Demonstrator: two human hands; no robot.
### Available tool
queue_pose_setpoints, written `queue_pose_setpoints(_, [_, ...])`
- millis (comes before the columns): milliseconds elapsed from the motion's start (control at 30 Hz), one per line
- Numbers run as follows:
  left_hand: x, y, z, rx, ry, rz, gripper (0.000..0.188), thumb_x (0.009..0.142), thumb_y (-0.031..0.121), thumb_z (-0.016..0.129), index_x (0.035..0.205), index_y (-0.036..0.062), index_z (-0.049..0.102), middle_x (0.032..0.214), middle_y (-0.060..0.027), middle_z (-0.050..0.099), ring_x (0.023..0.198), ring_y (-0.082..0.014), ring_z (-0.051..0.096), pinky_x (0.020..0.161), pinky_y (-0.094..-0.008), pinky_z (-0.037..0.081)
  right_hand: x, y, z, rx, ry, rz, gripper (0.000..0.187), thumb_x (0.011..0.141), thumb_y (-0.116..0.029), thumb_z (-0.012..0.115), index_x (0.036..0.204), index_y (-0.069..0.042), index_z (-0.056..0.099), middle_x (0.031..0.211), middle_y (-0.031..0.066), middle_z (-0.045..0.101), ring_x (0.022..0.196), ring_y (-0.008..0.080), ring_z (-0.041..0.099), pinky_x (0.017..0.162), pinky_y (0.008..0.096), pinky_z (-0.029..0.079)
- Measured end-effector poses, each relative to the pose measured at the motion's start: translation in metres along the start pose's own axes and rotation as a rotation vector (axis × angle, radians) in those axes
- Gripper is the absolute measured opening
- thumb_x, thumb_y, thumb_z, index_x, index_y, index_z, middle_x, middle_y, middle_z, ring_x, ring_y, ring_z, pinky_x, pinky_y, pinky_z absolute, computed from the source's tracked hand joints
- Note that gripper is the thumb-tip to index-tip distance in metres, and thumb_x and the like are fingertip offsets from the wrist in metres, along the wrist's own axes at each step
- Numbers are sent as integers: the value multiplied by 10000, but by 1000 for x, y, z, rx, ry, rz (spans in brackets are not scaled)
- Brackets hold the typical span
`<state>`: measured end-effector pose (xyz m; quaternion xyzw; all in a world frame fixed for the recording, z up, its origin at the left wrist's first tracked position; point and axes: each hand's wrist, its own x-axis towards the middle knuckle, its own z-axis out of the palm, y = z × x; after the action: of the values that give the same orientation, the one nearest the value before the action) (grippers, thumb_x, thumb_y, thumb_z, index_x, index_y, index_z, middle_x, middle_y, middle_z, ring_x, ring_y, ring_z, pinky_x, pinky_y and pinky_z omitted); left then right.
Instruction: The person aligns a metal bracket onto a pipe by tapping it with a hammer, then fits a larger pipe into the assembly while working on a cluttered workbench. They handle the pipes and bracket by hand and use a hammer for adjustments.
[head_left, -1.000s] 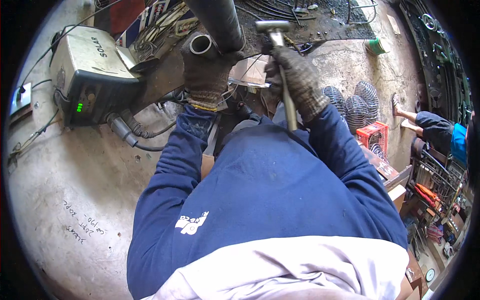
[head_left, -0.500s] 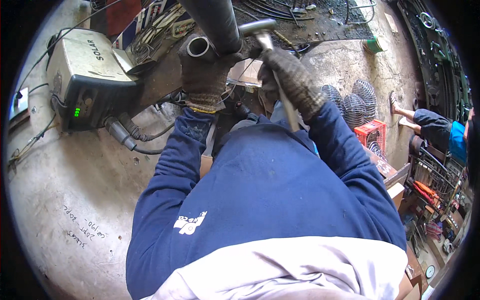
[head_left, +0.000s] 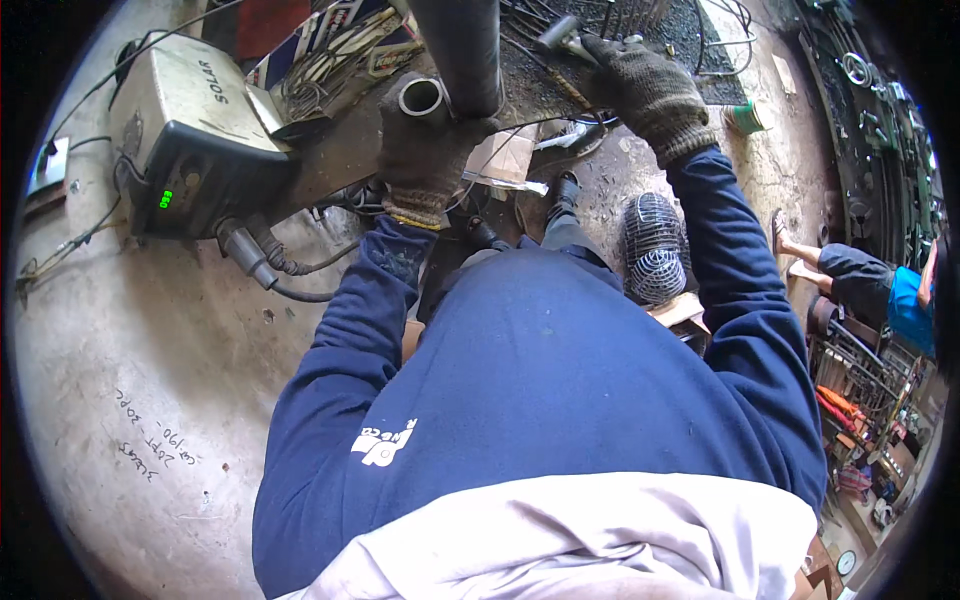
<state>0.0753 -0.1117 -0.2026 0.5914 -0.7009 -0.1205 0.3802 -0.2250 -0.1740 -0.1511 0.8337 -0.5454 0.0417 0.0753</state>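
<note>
My left hand (head_left: pixel 425 165), in a dark knitted glove, is closed around a short metal pipe whose round open end (head_left: pixel 421 97) shows at the top. Beside it, touching or nearly so, a thick dark tube (head_left: pixel 462 60) rises toward the upper edge. My gloved right hand (head_left: pixel 650 95) reaches out over the dark bench at the upper right. Its fingers curl at the handle of a hammer, and the hammer's head (head_left: pixel 557 34) points left. Most of the handle is hidden by the glove.
A beige-and-black welding machine (head_left: pixel 205 150) with a lit display stands at left, its thick cable running right. Bundled rods (head_left: pixel 330 85) lie behind it. Coiled wire cages (head_left: pixel 656 250) and a green spool (head_left: pixel 745 117) are at right. Another person (head_left: pixel 870 270) is at the far right.
My right hand has moved away to the right and forward with the hammer, from beside the thick tube to over the bench. My left hand keeps its hold on the pipe.
</note>
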Motion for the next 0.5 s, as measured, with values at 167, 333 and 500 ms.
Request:
queue_pose_setpoints(167, [3,-11,6,-26,100,57,635,670,410,931,1093,43,632,972,-103,707,878,-311,688,782,-435,545,-5,-36,-17,80,372,-22,317,935,-271,708,1218,-129,709,1047,121,727,958,268,718,782,385,587])
queue_pose_setpoints(333, [-3,15,-10,-224,45,-172,622,677,419,936,1061,50,614,971,-98,682,832,-271,679,740,-420,533,11,-103,-2,1310,-174,465,392,1008,-331,601,1259,-42,687,1100,140,741,924,215,721,848,366,560])
queue_pose_setpoints(500, [-8,16,-11,-324,139,-250,664,610,395,957,1070,37,640,990,-136,711,911,-283,715,791,-412,571,18,-114,14,1380,-220,395,398,1022,-323,553,1239,-16,684,972,117,739,782,188,701,765,317,549])
